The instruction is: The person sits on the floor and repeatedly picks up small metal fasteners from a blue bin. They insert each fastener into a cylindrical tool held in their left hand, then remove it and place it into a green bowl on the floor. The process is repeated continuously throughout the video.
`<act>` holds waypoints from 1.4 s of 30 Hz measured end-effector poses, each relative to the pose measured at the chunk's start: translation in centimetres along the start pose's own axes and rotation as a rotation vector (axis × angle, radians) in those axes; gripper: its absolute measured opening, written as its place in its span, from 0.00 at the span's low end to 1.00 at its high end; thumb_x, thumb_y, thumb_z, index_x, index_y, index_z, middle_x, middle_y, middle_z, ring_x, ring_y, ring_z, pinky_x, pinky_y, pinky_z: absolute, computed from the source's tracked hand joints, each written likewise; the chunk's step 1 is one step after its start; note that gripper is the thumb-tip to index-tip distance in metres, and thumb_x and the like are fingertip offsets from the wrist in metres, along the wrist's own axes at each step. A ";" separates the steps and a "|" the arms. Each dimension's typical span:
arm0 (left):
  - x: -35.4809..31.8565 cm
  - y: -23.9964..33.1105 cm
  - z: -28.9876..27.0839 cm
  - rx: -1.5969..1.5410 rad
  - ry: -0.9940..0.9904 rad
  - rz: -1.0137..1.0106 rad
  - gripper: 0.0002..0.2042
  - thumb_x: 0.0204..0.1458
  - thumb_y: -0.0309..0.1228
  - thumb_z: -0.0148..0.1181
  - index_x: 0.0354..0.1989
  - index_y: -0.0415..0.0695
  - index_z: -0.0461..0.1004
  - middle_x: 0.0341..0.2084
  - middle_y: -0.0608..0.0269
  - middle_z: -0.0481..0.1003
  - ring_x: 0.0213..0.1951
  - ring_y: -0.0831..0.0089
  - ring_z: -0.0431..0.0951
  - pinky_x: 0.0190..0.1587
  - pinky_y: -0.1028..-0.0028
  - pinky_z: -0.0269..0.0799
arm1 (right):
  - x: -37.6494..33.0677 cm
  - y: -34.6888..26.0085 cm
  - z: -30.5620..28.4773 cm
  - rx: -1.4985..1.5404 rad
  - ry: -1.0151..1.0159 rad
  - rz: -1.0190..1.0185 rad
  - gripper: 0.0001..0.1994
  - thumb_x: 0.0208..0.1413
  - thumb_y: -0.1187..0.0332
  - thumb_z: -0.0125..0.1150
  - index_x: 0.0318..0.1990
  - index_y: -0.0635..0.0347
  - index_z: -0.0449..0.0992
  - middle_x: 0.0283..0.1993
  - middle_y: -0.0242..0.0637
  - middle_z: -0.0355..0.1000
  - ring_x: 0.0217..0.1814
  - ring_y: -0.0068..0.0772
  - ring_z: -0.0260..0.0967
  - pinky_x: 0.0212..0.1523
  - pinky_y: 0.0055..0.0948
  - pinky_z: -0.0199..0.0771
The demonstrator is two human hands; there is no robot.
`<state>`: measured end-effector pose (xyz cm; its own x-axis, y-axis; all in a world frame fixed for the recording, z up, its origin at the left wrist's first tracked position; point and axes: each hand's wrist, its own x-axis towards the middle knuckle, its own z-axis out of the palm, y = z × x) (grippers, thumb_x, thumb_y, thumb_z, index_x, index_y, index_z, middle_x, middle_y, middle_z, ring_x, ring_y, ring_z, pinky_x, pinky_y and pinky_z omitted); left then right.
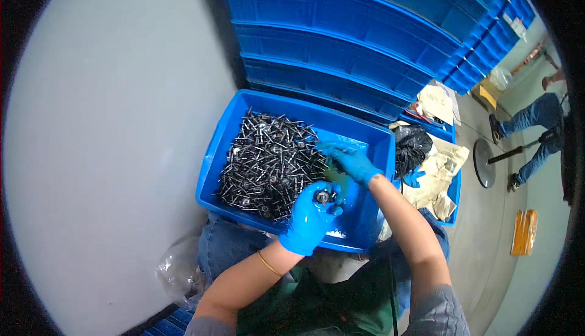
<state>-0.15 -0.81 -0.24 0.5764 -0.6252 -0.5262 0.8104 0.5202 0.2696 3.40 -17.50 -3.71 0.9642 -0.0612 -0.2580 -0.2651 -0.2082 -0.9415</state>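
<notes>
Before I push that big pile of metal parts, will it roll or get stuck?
The pile of metal parts would probably snag rather than roll, since thin shafts cross every way. It may be heavy, as it looks metallic and densely heaped. Its gleam hints it could be slippery.

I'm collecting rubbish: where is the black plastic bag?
In the head view, the black plastic bag lies right of centre, immediately right of the blue tub.

Pale wall (109, 122) at left (softly lit), stacked blue crates (335, 8), grey floor (478, 229) at right
</notes>
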 end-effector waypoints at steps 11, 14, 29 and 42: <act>-1.2 4.6 -0.9 -0.163 0.129 0.198 0.06 0.44 0.32 0.47 0.28 0.45 0.67 0.29 0.64 0.70 0.31 0.71 0.68 0.29 0.74 0.61 | 14.9 2.1 11.7 -0.774 0.060 -0.171 0.15 0.45 0.55 0.49 0.34 0.53 0.72 0.32 0.45 0.69 0.35 0.46 0.67 0.36 0.39 0.67; -1.2 5.5 -0.2 -0.135 0.125 0.251 0.08 0.45 0.30 0.48 0.34 0.46 0.67 0.27 0.68 0.68 0.29 0.75 0.66 0.28 0.74 0.60 | 16.1 1.5 11.3 -0.948 -0.047 -0.182 0.16 0.44 0.55 0.50 0.36 0.54 0.71 0.32 0.47 0.69 0.35 0.48 0.66 0.36 0.40 0.66; -0.7 3.5 2.7 0.539 0.027 0.419 0.11 0.47 0.24 0.49 0.40 0.47 0.68 0.26 0.77 0.66 0.21 0.91 0.60 0.19 0.89 0.54 | -6.0 -6.2 2.3 1.358 -0.224 0.340 0.07 0.52 0.64 0.44 0.31 0.56 0.63 0.15 0.26 0.55 0.15 0.19 0.53 0.13 0.17 0.50; 0.0 0.5 1.9 1.159 -0.164 1.020 0.12 0.42 0.18 0.52 0.38 0.40 0.67 0.26 0.68 0.66 0.22 0.85 0.64 0.23 0.87 0.60 | -9.6 -4.1 2.3 0.915 0.100 0.063 0.08 0.52 0.64 0.45 0.30 0.59 0.66 0.18 0.28 0.62 0.16 0.19 0.57 0.17 0.18 0.59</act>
<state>0.44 -1.72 1.44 0.8572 -0.3933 0.3324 -0.3285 0.0793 0.9412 -4.72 -13.78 2.07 0.9319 -0.1393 -0.3350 -0.1696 0.6489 -0.7418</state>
